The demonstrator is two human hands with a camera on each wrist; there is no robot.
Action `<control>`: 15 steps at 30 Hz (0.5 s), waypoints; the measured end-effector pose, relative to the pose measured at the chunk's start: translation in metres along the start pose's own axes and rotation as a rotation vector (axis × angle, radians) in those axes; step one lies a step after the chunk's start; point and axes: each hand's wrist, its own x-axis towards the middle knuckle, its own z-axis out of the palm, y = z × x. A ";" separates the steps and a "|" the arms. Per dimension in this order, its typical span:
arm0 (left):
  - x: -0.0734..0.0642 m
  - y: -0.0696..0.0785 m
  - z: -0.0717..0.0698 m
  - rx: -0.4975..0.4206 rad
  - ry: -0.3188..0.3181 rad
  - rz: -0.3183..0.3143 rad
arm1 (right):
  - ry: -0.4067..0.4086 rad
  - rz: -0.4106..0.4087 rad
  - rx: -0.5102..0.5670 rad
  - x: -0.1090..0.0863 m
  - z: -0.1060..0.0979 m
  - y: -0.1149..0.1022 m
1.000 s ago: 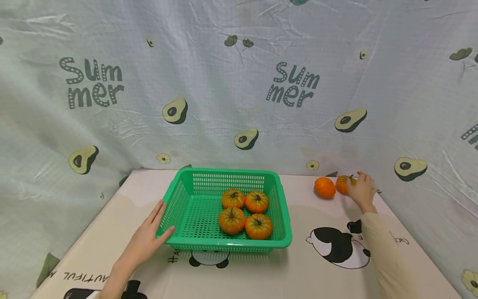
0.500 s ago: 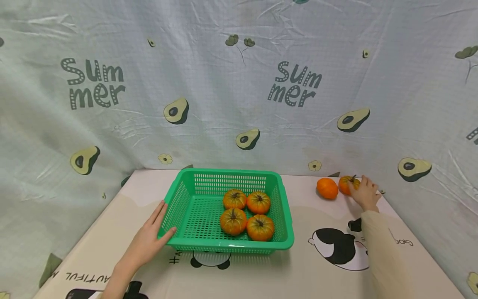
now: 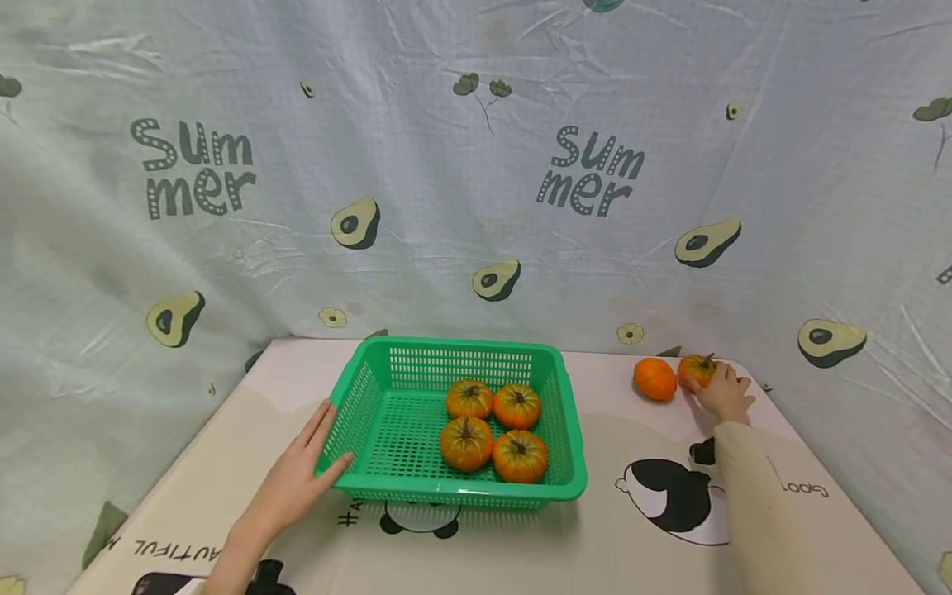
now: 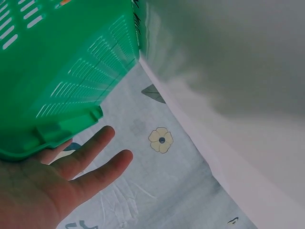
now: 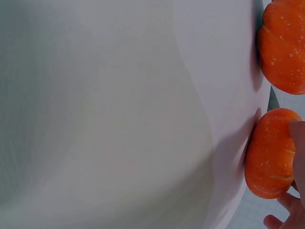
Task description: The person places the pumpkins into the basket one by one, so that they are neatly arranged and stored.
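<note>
At the far right of the table, my right hand (image 3: 725, 395) grips a small pumpkin (image 3: 696, 373) from its right side. In the right wrist view the thumb lies on this orange pumpkin (image 5: 270, 152), and curled fingertips show beyond it. Left of it sits another orange pumpkin (image 3: 655, 379), its stem not visible. My left hand (image 3: 292, 486) rests on the left rim of a green plastic basket (image 3: 461, 489), fingers straight. The left wrist view has the left hand's spread fingers (image 4: 97, 179) beside the basket. Several small pumpkins (image 3: 466, 443) sit in the basket's right half.
The white table (image 3: 632, 545) bears printed panda figures and lettering. A pale cloth (image 3: 416, 149) with avocado prints hangs behind the table and along both sides. Beside the gripped pumpkin, the table's far right corner is close.
My right hand has closed in around the small pumpkin, its fingers moving slightly left and down. The left hand stays on the basket rim. The whole head view has shifted a little.
</note>
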 end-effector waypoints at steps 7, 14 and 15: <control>0.001 -0.001 0.001 -0.007 -0.004 -0.004 | 0.017 -0.016 0.008 -0.001 0.001 0.000; 0.000 -0.002 0.002 -0.008 -0.005 -0.004 | 0.088 -0.049 0.002 -0.007 -0.001 -0.005; 0.000 -0.002 0.002 -0.007 -0.005 -0.005 | 0.098 -0.052 -0.004 -0.008 -0.001 -0.005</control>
